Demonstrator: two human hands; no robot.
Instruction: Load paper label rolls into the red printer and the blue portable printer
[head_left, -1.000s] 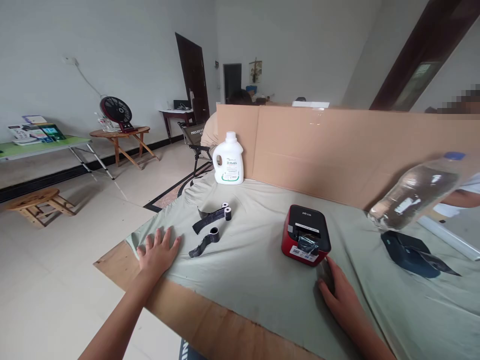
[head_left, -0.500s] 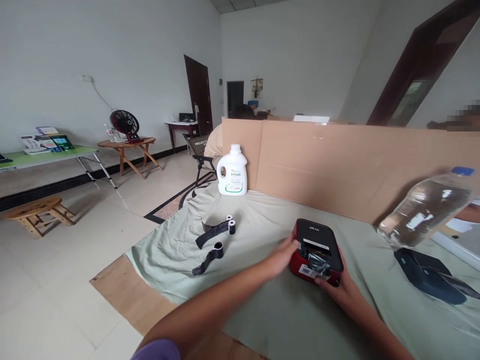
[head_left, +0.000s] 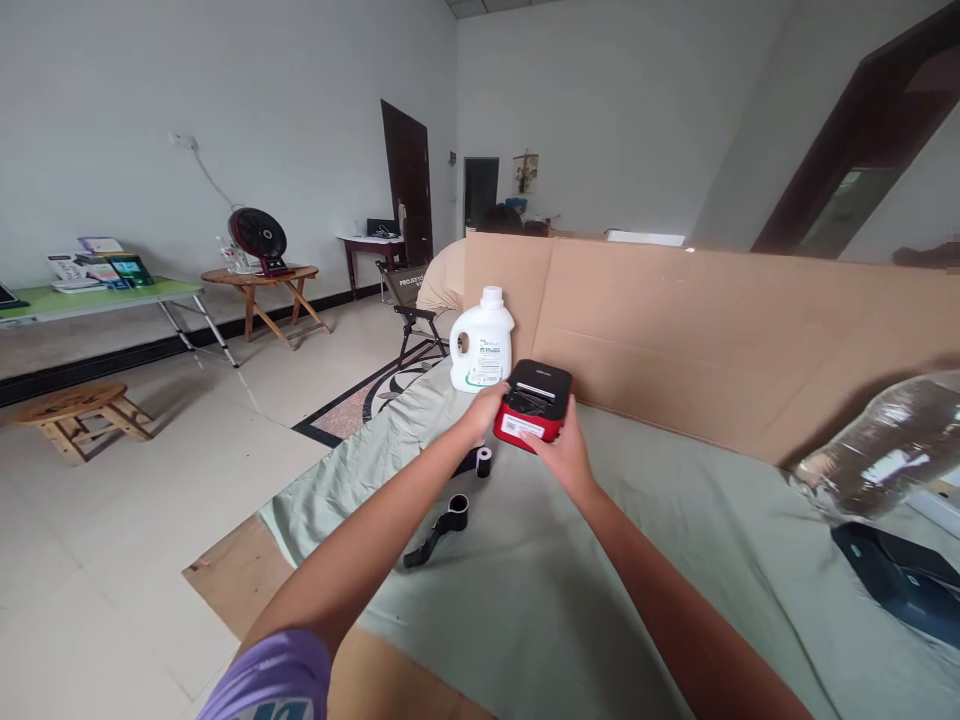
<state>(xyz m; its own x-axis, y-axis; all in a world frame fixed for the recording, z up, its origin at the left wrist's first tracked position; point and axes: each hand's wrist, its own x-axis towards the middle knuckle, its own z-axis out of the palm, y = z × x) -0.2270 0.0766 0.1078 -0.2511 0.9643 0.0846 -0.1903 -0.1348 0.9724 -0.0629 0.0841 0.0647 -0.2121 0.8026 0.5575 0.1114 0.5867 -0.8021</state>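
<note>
A small red-and-black label printer (head_left: 541, 380) is held between my two hands, in front of the cardboard and just right of the white jug (head_left: 484, 350). My left hand (head_left: 487, 412) grips its left side, and my right hand (head_left: 564, 450) wraps its right side with the thumb at the front. A white sticker shows on its red front face. Below the printer on the cloth lies a black roll with a white core (head_left: 484, 461), partly hidden by my left hand and the printer. Nearer to me is another black roll with a loose tail (head_left: 457, 512).
Pale green cloth (head_left: 525, 570) covers the table, with a cardboard panel (head_left: 712, 330) standing along its back. At right lie a clear plastic bottle (head_left: 885, 445) and a dark flat device (head_left: 900, 580). A wooden stool (head_left: 82, 415) and a fan (head_left: 257, 238) are off to the left.
Both hands have carried the label printer left and farther away, up beside the white jug. It now covers part of the rolls. The view has shifted slightly.
</note>
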